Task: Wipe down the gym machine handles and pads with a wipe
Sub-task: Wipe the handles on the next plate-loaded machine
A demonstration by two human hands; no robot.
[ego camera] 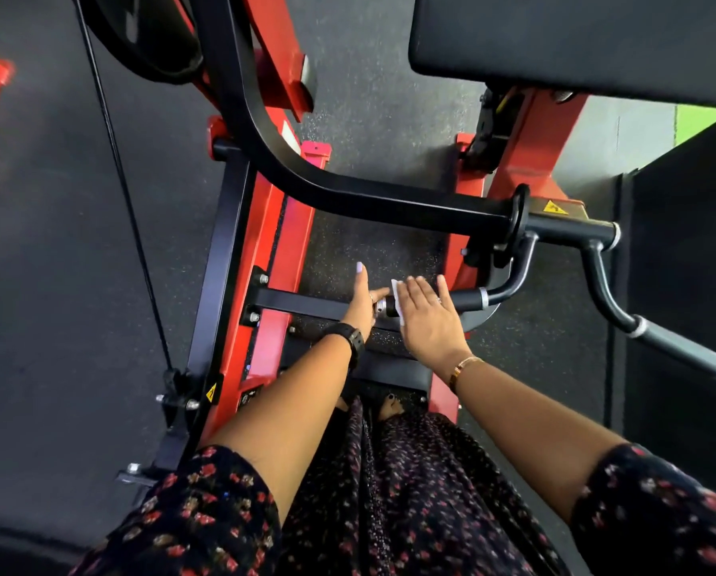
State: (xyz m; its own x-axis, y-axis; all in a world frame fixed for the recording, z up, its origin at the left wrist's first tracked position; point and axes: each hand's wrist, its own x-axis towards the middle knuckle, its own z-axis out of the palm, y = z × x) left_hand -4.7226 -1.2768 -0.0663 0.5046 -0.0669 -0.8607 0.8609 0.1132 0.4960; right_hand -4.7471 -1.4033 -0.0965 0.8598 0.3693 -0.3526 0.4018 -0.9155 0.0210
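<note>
A black handle (pixel 468 296) of the red and black gym machine runs level at mid-frame. My right hand (pixel 426 313) lies on top of it with straight fingers, pressing a white wipe (pixel 397 289) onto the grip near its silver end cap. My left hand (pixel 362 299) is just left of the cap, fingers extended, thumb raised, fingertips touching the handle's end. A second handle (pixel 676 347) juts out at the right. A black pad (pixel 576 43) fills the upper right corner.
A curved black lever arm (pixel 348 193) crosses above the hands. Red frame beams (pixel 273 259) and a black crossbar (pixel 298 303) lie below. A thin black cable (pixel 119 180) hangs on the left over dark rubber flooring. A black panel (pixel 688 264) stands at the right.
</note>
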